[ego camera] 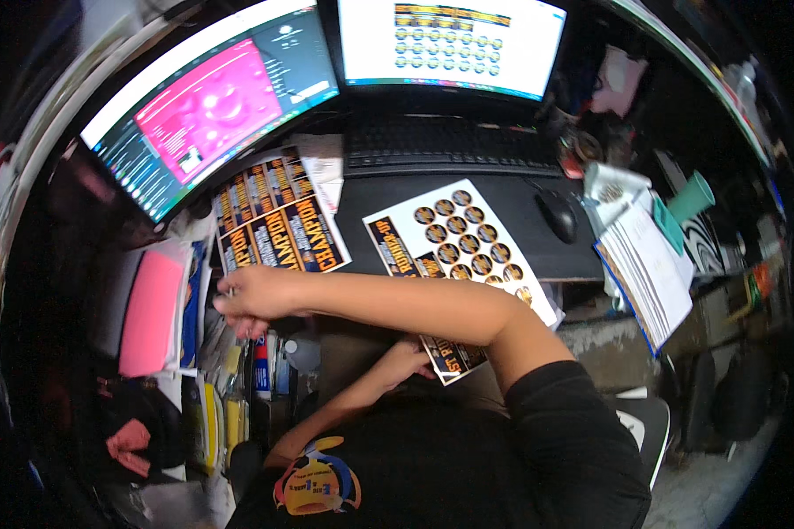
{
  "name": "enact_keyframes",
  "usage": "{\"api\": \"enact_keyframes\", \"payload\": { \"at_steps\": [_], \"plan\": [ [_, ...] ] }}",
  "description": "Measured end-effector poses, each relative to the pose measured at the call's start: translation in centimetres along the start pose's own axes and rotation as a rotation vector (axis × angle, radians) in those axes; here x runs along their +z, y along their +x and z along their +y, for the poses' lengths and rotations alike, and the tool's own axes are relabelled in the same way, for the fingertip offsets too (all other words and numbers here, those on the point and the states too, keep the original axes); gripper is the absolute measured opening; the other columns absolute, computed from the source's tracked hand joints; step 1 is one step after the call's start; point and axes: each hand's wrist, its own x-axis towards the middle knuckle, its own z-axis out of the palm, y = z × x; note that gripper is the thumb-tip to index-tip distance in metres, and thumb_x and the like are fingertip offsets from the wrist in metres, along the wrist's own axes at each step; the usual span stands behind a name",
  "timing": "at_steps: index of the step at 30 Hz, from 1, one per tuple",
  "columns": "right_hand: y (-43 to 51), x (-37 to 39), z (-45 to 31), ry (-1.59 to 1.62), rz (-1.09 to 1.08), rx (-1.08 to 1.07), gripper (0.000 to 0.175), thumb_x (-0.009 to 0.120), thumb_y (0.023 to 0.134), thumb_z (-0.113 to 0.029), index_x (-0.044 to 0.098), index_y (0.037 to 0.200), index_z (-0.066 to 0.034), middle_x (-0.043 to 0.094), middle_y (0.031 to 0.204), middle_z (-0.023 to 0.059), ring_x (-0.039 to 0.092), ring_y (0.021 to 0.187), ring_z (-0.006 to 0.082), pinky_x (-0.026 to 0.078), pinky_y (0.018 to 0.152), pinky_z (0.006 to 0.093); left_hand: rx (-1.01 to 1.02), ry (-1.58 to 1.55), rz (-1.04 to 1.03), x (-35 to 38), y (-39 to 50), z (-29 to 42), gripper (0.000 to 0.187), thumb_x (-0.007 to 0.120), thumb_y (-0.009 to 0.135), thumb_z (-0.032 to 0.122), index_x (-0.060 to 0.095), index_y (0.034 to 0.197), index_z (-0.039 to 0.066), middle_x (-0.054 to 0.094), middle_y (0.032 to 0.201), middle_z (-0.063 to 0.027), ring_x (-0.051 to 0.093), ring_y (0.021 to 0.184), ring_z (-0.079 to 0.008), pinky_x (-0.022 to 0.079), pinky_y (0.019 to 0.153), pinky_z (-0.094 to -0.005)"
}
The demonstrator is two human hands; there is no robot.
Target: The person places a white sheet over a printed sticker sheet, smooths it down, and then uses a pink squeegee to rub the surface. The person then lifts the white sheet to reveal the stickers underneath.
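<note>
My right forearm crosses over the desk, and my right hand [248, 301] hovers at its left, just below a printed sheet [281, 231] of black and orange labels. Its fingers are curled; whether something small is between them cannot be made out. My left hand [407, 364] is low at the desk's front, gripping the lower left edge of a second printed sheet [407, 198] with round black and gold designs and rectangular labels. That sheet slants over the desk's front edge, its middle hidden under my right forearm.
Two lit monitors [205, 112] [453, 43] stand behind a black keyboard [450, 145]. A black mouse [557, 215] lies at the right, near an open pad of papers [648, 278] and a green cup [693, 196]. Pink folders [151, 311] and stacked items stand at the left.
</note>
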Motion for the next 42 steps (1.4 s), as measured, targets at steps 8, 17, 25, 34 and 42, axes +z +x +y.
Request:
{"api": "enact_keyframes", "payload": {
  "at_steps": [8, 17, 25, 34, 42],
  "plan": [
    [-22.9, -15.5, 0.3, -1.103, 1.234, -0.208, 0.037, 0.065, 0.088, -0.017, 0.060, 0.125, -0.0115, 0.065, 0.111, 0.0151, 0.061, 0.100, 0.0277, 0.049, 0.088, 0.0386, 0.146, 0.110, -0.367, 2.9, -0.7, 1.2, 0.061, 0.076, 0.083, 0.006, 0.045, 0.135, 0.002, 0.063, 0.121, -0.0101, 0.061, 0.112, -0.0183, 0.052, 0.095, -0.0356],
    [-35.5, -24.1, 5.7, -1.694, 1.560, 0.004, 0.055, 0.067, 0.086, -0.021, 0.052, 0.137, -0.0088, 0.052, 0.130, 0.0313, 0.051, 0.119, 0.0461, 0.041, 0.101, 0.0482, 0.276, 0.400, -0.367, 5.0, -1.4, 1.7, 0.048, 0.080, 0.082, 0.026, 0.057, 0.119, 0.004, 0.064, 0.102, -0.0049, 0.061, 0.089, -0.0122, 0.053, 0.074, -0.0273],
    [-35.9, -25.2, 6.7, -1.792, 1.520, 0.002, 0.042, 0.064, 0.085, -0.017, 0.061, 0.125, -0.0039, 0.058, 0.122, 0.0284, 0.056, 0.112, 0.0444, 0.045, 0.096, 0.0481, 0.592, 0.466, -0.343, 5.7, 0.7, 0.3, 0.039, 0.064, 0.094, 0.035, 0.057, 0.116, 0.003, 0.064, 0.103, -0.0088, 0.061, 0.097, -0.0212, 0.051, 0.087, -0.0349],
    [-35.1, -24.0, 6.0, -1.678, 1.403, -0.084, 0.036, 0.065, 0.088, -0.018, 0.063, 0.121, -0.0017, 0.058, 0.124, 0.0281, 0.055, 0.116, 0.0441, 0.044, 0.100, 0.0478, 0.751, 0.346, -0.263, 8.6, 3.6, 4.4, 0.039, 0.063, 0.094, 0.034, 0.057, 0.118, 0.004, 0.063, 0.107, -0.0084, 0.059, 0.101, -0.0213, 0.049, 0.090, -0.0356],
    [-34.7, -23.7, 5.8, -1.682, 1.454, -0.040, 0.033, 0.064, 0.090, -0.018, 0.064, 0.118, -0.0022, 0.058, 0.124, 0.0278, 0.055, 0.115, 0.0433, 0.044, 0.099, 0.0469, 0.582, 0.398, -0.356, 7.2, 0.9, 1.6, 0.039, 0.062, 0.094, 0.033, 0.056, 0.120, 0.004, 0.062, 0.111, -0.0080, 0.058, 0.104, -0.0214, 0.047, 0.093, -0.0363]
  ]
}}
